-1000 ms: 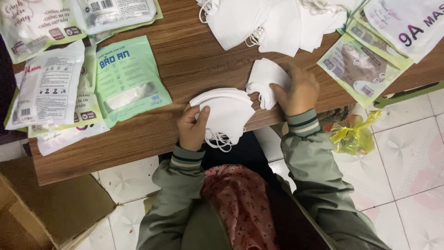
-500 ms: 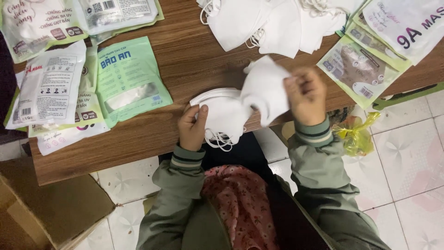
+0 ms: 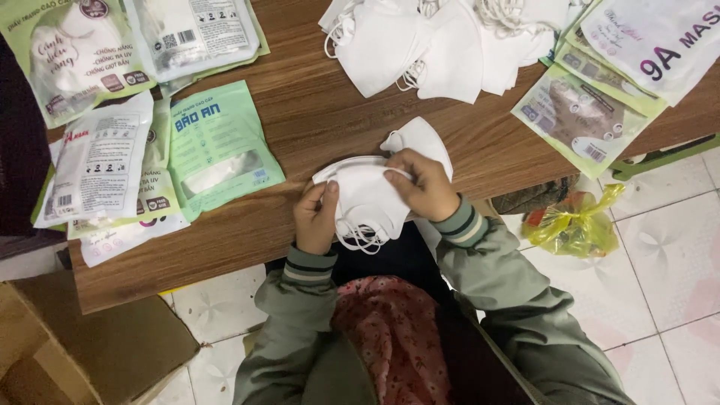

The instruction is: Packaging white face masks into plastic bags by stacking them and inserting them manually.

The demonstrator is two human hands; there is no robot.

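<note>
white folded face masks (image 3: 367, 199) sit stacked at the wooden table (image 3: 315, 127) edge. left hand (image 3: 316, 217) grips the stack's side; right hand (image 3: 421, 184) pinches the top mask. best to square the edges and keep the ear loops (image 3: 358, 240) tucked.

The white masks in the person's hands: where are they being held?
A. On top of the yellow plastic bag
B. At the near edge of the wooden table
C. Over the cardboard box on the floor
B: both the left hand and the right hand grip the stack of white masks right at the wooden table edge.
</note>
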